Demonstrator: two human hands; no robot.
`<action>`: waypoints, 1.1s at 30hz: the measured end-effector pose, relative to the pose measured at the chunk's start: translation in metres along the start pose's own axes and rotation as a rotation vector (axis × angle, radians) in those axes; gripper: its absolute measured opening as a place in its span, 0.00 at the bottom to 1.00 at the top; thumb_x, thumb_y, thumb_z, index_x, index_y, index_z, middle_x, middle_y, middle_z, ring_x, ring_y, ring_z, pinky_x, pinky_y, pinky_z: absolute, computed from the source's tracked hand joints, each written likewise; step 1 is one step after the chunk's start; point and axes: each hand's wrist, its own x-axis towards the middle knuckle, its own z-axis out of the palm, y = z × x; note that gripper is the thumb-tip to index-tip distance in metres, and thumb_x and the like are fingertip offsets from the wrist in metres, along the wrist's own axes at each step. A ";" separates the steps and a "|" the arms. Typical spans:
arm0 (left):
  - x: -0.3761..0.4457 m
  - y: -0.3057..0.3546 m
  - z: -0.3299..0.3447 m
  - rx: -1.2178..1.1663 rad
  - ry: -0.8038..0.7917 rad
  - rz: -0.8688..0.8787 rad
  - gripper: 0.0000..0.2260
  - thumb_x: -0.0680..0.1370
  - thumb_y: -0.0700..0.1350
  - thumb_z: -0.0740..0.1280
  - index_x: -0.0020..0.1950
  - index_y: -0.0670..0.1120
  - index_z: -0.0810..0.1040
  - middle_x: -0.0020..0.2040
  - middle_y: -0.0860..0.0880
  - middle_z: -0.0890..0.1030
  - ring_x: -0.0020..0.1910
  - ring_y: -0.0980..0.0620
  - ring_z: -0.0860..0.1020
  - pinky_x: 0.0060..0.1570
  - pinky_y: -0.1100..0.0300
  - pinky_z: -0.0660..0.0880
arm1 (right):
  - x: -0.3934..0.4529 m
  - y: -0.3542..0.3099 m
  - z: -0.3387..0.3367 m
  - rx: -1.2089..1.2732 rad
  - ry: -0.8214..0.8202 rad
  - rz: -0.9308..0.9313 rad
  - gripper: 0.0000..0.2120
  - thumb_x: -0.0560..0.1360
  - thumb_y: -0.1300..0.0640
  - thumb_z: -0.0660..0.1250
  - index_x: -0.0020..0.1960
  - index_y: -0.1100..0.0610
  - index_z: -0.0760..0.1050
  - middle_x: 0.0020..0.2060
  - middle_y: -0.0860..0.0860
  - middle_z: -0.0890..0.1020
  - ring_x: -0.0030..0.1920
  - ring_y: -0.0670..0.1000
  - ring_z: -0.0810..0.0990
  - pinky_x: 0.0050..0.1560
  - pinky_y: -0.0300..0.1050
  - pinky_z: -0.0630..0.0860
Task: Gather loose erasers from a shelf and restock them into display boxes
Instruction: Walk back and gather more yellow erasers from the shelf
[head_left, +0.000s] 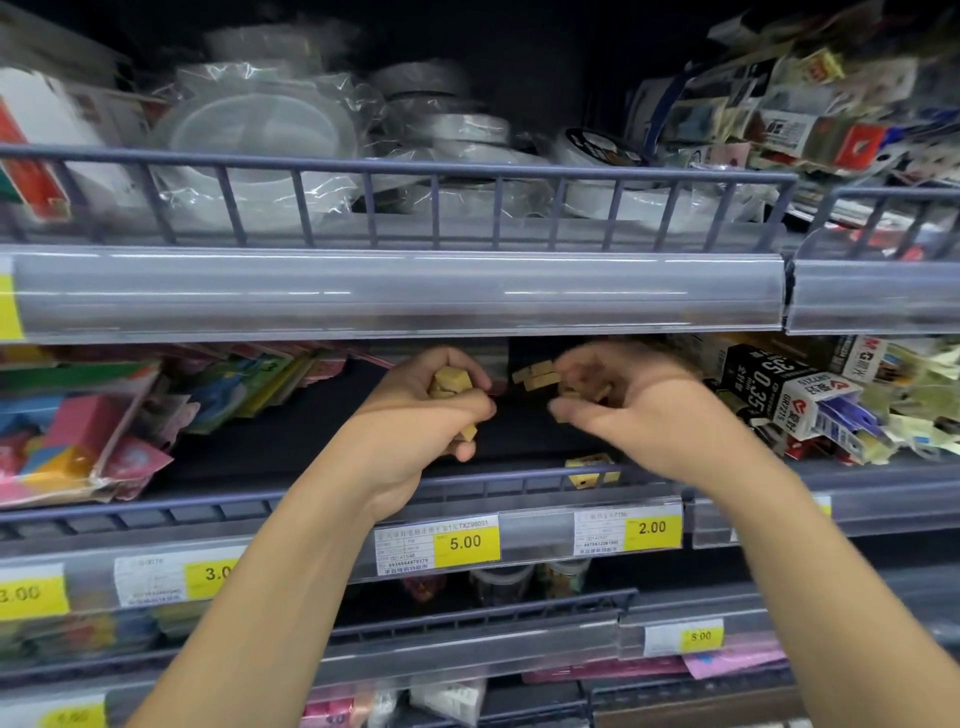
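Both forearms reached up from the bottom edge toward the middle shelf (291, 447). Nearest the camera, the price rail (519, 530) carried yellow tags marked 5.00 and 2.00 behind a clear plastic strip. The left hand (426, 410) was curled tight around a clump of tan erasers (449, 384); they were small, blocky and matte, stacked roughly upright in the fist, and one more poked out below the knuckles with its long axis pointing down and right. The right hand (623, 400) was blurred; its fingers were bent around a few more tan blocks at the fingertips, long axes lying roughly level, left to right. The two hands sat close together, a narrow gap between them, not touching. Just behind the low wire fence (467, 483) at the shelf's front edge lay a small yellow box (589, 467), partly hidden by the fence bars. The dark shelf floor between the hands and the fence was bare, which left free room; it was hemmed in on the left by glossy coloured packets (78, 431) and on the right by a black-and-white carton (763, 384) and loose wrapped refills. Overhead, the upper shelf's rounded clear rail (395, 291) hung low over the knuckles. Farthest back, above its barred fence, sat clear plastic tubs (260, 140) in crinkled wrap.
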 end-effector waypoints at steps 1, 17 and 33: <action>0.000 0.000 0.000 0.016 -0.008 -0.003 0.15 0.76 0.33 0.70 0.37 0.52 0.81 0.41 0.47 0.74 0.27 0.52 0.71 0.31 0.61 0.73 | 0.000 0.008 -0.011 -0.119 -0.059 0.067 0.13 0.73 0.43 0.73 0.56 0.35 0.75 0.52 0.37 0.80 0.49 0.38 0.78 0.51 0.39 0.75; 0.003 -0.001 0.002 0.029 -0.076 -0.062 0.14 0.78 0.34 0.68 0.38 0.50 0.82 0.36 0.47 0.77 0.35 0.49 0.72 0.27 0.61 0.70 | 0.016 0.026 -0.025 -0.460 -0.375 0.312 0.24 0.75 0.46 0.72 0.68 0.46 0.70 0.58 0.48 0.77 0.50 0.51 0.81 0.53 0.48 0.80; 0.009 -0.006 0.001 -0.007 -0.107 -0.070 0.17 0.76 0.48 0.77 0.54 0.37 0.79 0.31 0.51 0.72 0.29 0.49 0.68 0.25 0.62 0.69 | 0.024 0.039 -0.016 -0.397 -0.368 0.205 0.15 0.72 0.50 0.73 0.55 0.39 0.73 0.50 0.41 0.75 0.45 0.44 0.78 0.41 0.41 0.77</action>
